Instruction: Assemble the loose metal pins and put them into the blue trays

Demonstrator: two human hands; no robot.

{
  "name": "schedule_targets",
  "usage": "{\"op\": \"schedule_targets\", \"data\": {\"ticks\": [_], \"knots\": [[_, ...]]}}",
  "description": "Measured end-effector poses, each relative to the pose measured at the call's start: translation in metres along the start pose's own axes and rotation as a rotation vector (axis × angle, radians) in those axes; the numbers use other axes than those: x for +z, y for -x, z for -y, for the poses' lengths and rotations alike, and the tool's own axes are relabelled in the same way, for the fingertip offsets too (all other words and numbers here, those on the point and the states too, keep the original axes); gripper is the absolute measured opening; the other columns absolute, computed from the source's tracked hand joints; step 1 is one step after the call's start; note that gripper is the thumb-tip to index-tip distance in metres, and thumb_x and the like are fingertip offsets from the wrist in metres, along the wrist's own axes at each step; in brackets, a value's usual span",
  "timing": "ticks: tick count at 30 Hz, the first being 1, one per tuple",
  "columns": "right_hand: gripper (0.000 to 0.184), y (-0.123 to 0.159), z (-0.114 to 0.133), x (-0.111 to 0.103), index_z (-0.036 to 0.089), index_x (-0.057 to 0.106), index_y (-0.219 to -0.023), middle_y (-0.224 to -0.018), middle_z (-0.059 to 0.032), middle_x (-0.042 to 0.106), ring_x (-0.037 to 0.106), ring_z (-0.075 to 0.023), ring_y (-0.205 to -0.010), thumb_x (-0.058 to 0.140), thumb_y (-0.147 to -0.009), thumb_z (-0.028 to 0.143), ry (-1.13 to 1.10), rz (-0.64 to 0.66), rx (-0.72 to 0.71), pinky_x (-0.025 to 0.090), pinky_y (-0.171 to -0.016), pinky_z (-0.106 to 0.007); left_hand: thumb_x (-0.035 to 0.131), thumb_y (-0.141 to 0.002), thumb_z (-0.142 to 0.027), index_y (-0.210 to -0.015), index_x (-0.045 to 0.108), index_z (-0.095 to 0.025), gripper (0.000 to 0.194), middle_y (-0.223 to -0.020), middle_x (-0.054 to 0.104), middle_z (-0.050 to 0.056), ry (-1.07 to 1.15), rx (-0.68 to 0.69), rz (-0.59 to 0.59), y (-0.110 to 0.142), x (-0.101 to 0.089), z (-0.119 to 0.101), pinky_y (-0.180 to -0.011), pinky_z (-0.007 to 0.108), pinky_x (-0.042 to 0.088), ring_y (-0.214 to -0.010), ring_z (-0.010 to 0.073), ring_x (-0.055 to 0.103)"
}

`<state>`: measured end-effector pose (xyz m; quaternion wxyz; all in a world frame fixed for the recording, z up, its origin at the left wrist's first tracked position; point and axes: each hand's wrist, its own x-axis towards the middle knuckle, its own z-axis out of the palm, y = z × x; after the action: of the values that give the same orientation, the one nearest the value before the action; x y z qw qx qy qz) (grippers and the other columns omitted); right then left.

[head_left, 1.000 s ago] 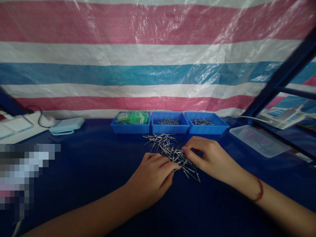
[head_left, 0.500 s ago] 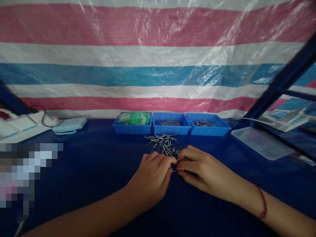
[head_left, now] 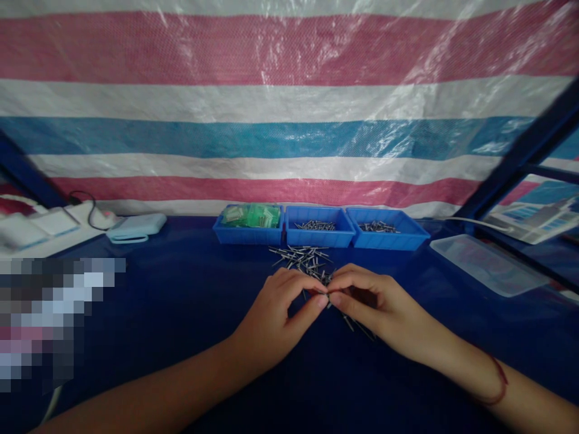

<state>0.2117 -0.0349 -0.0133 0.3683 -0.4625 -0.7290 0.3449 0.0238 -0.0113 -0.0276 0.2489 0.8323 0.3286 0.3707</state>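
Note:
Over the blue table, my left hand [head_left: 275, 313] and my right hand [head_left: 384, 307] meet fingertip to fingertip. Each has thumb and forefinger pinched together around a small metal blind rivet [head_left: 329, 303], mostly hidden by the fingertips. Just beyond the fingers lies a loose pile of thin silvery blind rivets [head_left: 304, 258]. Several more rivets [head_left: 349, 323] lie under and beside my right hand, partly covered by it.
Behind the pile stand a blue bin [head_left: 246, 237] with green packets and two blue bins [head_left: 319, 239] [head_left: 389, 241] holding metal pieces. A translucent lid [head_left: 491, 265] lies right. At left are a pale blue case [head_left: 138, 227] and a white power strip [head_left: 54, 232].
My fingers have drawn together into a pinch, the fingertips of both hands now meeting. Rivets beside my right hand have come into sight. The view has shifted slightly.

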Motion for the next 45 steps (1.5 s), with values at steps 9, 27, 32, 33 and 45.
{"op": "schedule_targets", "data": {"ticks": [9,27,32,33,45], "knots": [[0.014,0.001,0.005,0.002,0.023,0.066,-0.091,-0.095,-0.0041,0.061,0.058,-0.0147,-0.088,0.054,-0.086,0.026,0.065,0.093,-0.1,0.048,-0.078,-0.03,0.052,-0.086,-0.021,-0.082,0.059,-0.019,0.008,-0.08,0.063,0.002,0.029,0.003,-0.044,0.001,0.0,0.0,-0.074,0.031,0.044,-0.079,0.016,0.058],[0.005,0.0,-0.001,0.001,0.022,0.063,-0.084,-0.087,-0.0029,0.061,0.06,-0.014,-0.077,0.059,-0.081,0.024,0.106,-0.159,-0.13,0.05,-0.069,-0.029,0.054,-0.084,-0.018,-0.082,0.059,-0.02,0.006,-0.078,0.06,0.0,0.003,-0.068,-0.042,-0.001,0.001,0.0,-0.073,0.03,0.043,-0.076,0.0148,0.056],[0.007,0.002,0.004,-0.006,0.021,0.063,-0.086,-0.084,-0.0042,0.063,0.057,-0.0171,-0.082,0.059,-0.081,0.018,0.36,-0.18,-0.42,0.047,-0.073,-0.034,0.052,-0.086,-0.02,-0.082,0.059,-0.02,0.008,-0.079,0.059,0.0,0.014,-0.044,-0.006,0.0,0.002,0.001,-0.075,0.03,0.044,-0.077,0.0148,0.056],[0.006,0.002,0.004,-0.009,0.02,0.062,-0.084,-0.083,-0.0042,0.063,0.056,-0.0176,-0.081,0.059,-0.08,0.017,0.438,-0.172,-0.48,0.046,-0.074,-0.035,0.052,-0.087,-0.021,-0.084,0.059,-0.02,0.008,-0.08,0.059,0.0,0.017,-0.036,0.011,0.001,0.002,0.001,-0.076,0.03,0.044,-0.078,0.0149,0.056],[0.03,-0.028,-0.059,-0.088,0.017,0.067,-0.081,-0.084,-0.0101,0.066,0.058,-0.025,-0.082,0.049,-0.085,0.042,0.99,-0.7,-0.07,0.041,-0.074,-0.04,0.05,-0.085,-0.016,-0.107,0.053,-0.022,0.023,-0.095,0.058,0.004,-0.137,-0.008,0.065,0.001,0.004,0.005,-0.081,0.037,0.042,-0.092,0.0187,0.054]]}}
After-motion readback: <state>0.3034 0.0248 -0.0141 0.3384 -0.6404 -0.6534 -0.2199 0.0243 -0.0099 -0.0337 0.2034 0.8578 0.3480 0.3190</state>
